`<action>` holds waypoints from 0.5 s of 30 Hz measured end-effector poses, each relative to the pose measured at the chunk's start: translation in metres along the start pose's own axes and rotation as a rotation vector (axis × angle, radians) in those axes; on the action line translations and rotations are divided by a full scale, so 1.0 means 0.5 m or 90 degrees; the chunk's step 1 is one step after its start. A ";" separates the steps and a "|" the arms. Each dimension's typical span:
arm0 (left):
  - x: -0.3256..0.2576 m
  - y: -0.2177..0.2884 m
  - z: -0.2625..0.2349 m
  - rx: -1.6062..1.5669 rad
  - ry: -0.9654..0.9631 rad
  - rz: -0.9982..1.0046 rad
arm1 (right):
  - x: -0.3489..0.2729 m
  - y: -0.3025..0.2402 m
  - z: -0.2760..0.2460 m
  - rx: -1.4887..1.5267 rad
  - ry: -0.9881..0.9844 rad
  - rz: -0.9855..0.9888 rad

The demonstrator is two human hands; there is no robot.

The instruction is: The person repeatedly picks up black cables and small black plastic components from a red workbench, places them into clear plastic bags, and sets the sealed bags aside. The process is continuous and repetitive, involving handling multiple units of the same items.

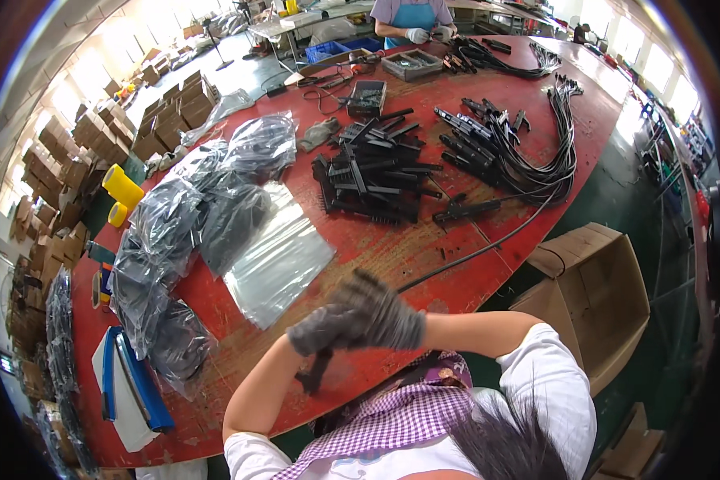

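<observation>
Grey work gloves cover both my hands, which meet over the near edge of the red table. My left hand (322, 329) is closed round a long black plastic part (316, 372), whose lower end sticks out beneath it. My right hand (384, 312) lies against the left; motion smears its fingers, so their grip cannot be told. A black cord (472, 254) runs from beside my right hand to a bundle of cords (564, 152) at the right. Ahead lies a heap of black plastic parts (368, 172). Corded black pieces (472, 148) lie to its right.
Clear plastic bags (276, 256) and bagged dark items (164, 232) cover the table's left side. A blue-and-white folder-like object (132, 392) lies near left. An open cardboard box (596, 304) stands off the right edge. Across the table, a gloved co-worker (414, 24) works by a parts tray (412, 64).
</observation>
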State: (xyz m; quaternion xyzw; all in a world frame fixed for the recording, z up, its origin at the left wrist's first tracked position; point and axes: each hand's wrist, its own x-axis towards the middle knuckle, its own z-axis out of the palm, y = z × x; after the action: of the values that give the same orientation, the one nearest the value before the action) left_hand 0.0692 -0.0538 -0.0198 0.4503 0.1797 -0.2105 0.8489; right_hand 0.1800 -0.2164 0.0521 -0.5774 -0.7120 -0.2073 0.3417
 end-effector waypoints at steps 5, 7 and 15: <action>-0.225 0.096 0.008 -0.156 0.146 0.054 | -0.219 0.224 -0.133 -0.067 -0.207 0.242; -0.358 -0.015 -0.222 -0.399 0.132 0.382 | -0.276 0.316 -0.203 -0.185 -0.254 0.305; -0.402 0.145 -0.053 -0.196 0.068 0.565 | -0.182 0.220 -0.169 -0.149 -0.416 0.152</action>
State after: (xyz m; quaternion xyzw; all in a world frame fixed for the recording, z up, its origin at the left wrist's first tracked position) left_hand -0.0665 0.0444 0.1156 0.3624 0.0429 0.2251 0.9034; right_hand 0.3162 -0.3095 0.0324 -0.7275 -0.6824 -0.0506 0.0494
